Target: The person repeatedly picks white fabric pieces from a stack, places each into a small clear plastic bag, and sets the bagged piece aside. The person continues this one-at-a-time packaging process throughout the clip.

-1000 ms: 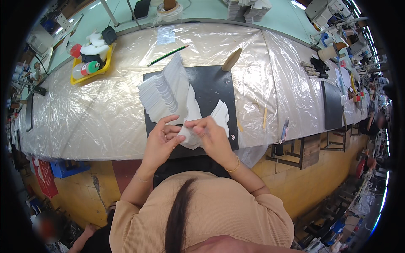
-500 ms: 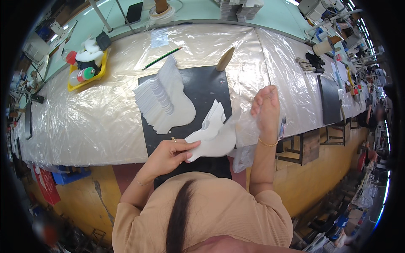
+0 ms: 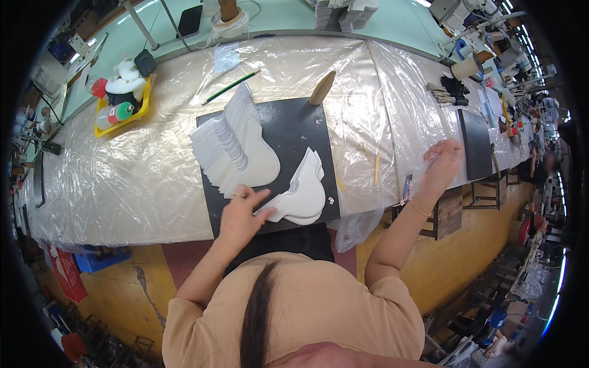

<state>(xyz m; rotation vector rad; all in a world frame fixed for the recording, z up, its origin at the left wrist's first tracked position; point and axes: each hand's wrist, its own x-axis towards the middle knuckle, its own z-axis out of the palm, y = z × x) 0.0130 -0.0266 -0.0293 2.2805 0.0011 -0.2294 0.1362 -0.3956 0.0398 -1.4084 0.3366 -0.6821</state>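
Two or so white shaped pieces (image 3: pixel 307 195) lie overlapped on the black mat (image 3: pixel 291 132). My left hand (image 3: pixel 244 210) is open at their left end, its thumb and fingers apart. Left of them a thick fanned stack of white pieces (image 3: pixel 236 144) of similar outline rests on the mat. Off to the right, above the plastic-covered table, I hold my right hand (image 3: pixel 445 156) raised with curled fingers; what is in them, if anything, does not show clearly. A small white scrap (image 3: pixel 331 200) lies near the mat's right edge.
A pointed wooden tool (image 3: pixel 322 89) stands at the mat's far edge, with a green pencil (image 3: pixel 230 88) to its left. At far left sits a yellow basket (image 3: pixel 145 110) with bottles. A pen (image 3: pixel 406 189) and a second black board (image 3: pixel 475 144) are at right.
My right hand has swung outward to the right. The white pieces I gripped with my left hand now lie on the mat, and that hand has opened and shifted slightly left.
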